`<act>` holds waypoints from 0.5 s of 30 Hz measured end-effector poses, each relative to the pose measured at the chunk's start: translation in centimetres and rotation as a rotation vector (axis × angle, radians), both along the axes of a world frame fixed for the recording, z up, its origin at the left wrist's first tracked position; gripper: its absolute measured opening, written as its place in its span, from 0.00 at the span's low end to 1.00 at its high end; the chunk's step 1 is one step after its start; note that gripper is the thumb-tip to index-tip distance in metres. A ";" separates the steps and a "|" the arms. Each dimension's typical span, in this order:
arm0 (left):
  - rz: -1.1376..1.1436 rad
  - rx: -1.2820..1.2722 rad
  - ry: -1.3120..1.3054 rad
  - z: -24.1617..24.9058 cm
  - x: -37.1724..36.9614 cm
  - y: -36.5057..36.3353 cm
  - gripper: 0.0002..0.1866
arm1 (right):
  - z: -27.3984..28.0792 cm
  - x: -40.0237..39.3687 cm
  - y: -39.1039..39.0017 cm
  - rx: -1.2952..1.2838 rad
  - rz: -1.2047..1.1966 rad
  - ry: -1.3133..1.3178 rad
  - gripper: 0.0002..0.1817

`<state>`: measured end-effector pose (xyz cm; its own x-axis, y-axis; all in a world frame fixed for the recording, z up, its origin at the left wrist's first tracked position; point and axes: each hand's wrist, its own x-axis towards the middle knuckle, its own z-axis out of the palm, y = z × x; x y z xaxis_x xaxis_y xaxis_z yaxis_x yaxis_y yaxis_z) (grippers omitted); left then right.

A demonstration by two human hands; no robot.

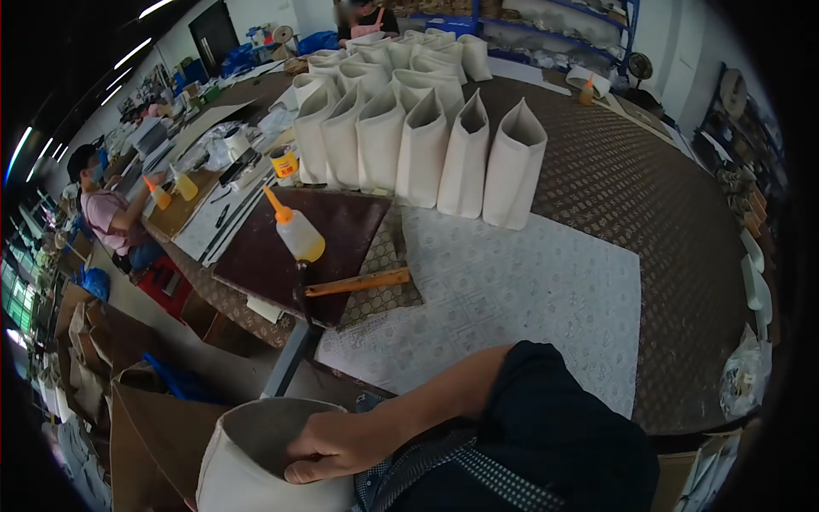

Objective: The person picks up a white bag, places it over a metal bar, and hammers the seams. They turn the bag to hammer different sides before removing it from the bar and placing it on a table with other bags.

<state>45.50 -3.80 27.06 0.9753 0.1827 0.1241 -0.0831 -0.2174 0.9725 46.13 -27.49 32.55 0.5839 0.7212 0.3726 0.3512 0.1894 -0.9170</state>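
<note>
A cream-white open-topped bag body (247, 474) stands low at the bottom of the head view, its mouth facing up. My right hand (341, 439) reaches across from the right, fingers bent inside the mouth and thumb lying over the near rim. Its fingertips are partly hidden within the bag. Of my left hand (189, 505), only a small patch of skin seems to show beside the bag's lower left edge. On the table, a hammer (358, 282) with a wooden handle rests by a dark red board (341, 209). An orange-tipped glue bottle (300, 235) stands on that board.
Several similar cream bag bodies (422, 154) stand in rows on the patterned table (597, 154). A pale patterned sheet (512, 290) covers its near part. A yellow can (283, 162) stands left of the bags. One person (115, 213) sits at left; another (371, 21) is at the far end.
</note>
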 end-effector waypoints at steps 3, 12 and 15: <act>-0.071 -0.001 -0.002 0.0 0.7 -1.2 0.67 | 1.8 -1.3 -4.1 -0.141 -0.139 -0.101 0.12; -0.245 0.005 -0.069 -0.2 3.2 -2.9 0.68 | 10.6 -4.7 -23.6 -0.211 -1.289 -0.439 0.07; -0.288 -0.008 -0.059 -0.8 3.3 -3.6 0.68 | 14.0 -5.6 -35.9 -0.076 -1.870 -0.581 0.11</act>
<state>48.81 -7.35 26.26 0.9783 -0.0992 0.1820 -0.1968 -0.1687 0.9658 40.52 -63.34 46.57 0.3450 -0.5339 0.7720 0.2419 -0.7441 -0.6227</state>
